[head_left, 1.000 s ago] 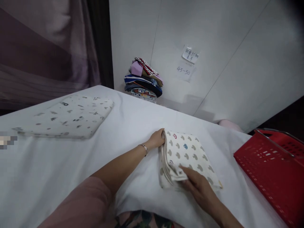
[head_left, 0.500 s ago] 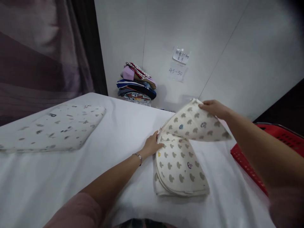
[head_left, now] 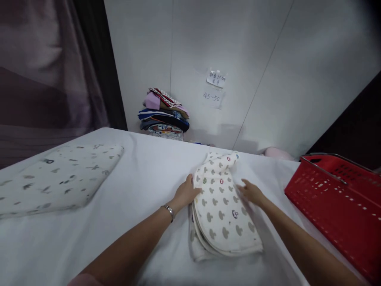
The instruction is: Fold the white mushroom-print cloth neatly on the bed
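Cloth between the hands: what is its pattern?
Cloth: mostly greyish mushroom-like shapes on white; head view.

A mushroom-print cloth, folded in layers, lies toward the near edge of the white-covered surface, its puckered upper end pointing at the far edge; the left hand has its thumb over the cloth's left edge, a silvery band at the wrist; the right hand, loosely spread and slightly blurred, is at the cloth's right edge, contact unclear; a leaf-print cloth lies flat near the left edge; a red basket stands at the right side; beyond the far edge, a stack of folded textiles sits by the wall, which bears two notes.
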A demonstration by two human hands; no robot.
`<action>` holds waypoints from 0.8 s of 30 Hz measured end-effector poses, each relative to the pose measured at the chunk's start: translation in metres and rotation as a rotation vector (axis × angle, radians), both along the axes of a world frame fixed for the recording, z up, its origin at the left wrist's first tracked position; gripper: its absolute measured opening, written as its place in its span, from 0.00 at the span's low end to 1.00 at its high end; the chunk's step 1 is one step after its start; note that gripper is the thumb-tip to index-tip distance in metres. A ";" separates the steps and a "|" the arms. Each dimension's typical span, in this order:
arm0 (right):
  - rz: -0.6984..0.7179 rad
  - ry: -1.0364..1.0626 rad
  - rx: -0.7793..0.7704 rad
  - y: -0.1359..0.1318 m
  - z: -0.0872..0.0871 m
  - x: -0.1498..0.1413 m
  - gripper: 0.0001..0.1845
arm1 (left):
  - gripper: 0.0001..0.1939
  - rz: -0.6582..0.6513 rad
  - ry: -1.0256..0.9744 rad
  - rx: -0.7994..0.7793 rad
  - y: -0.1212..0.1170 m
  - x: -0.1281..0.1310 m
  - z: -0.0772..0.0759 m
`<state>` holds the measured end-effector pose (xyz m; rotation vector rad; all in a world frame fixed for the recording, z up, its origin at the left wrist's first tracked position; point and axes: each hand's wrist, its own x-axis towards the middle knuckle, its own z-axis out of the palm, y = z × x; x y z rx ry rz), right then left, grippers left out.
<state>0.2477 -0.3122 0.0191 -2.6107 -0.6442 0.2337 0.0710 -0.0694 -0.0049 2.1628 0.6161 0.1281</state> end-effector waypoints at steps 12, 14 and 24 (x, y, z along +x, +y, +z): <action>0.188 0.739 0.406 -0.036 -0.039 -0.187 0.48 | 0.42 0.199 -0.004 -0.187 0.043 -0.015 0.014; 0.296 0.777 0.391 -0.033 -0.035 -0.200 0.43 | 0.42 0.211 0.051 -0.176 0.053 -0.029 0.017; 0.185 -0.020 0.366 -0.006 -0.012 -0.087 0.24 | 0.32 -0.152 0.153 0.206 0.053 -0.098 0.031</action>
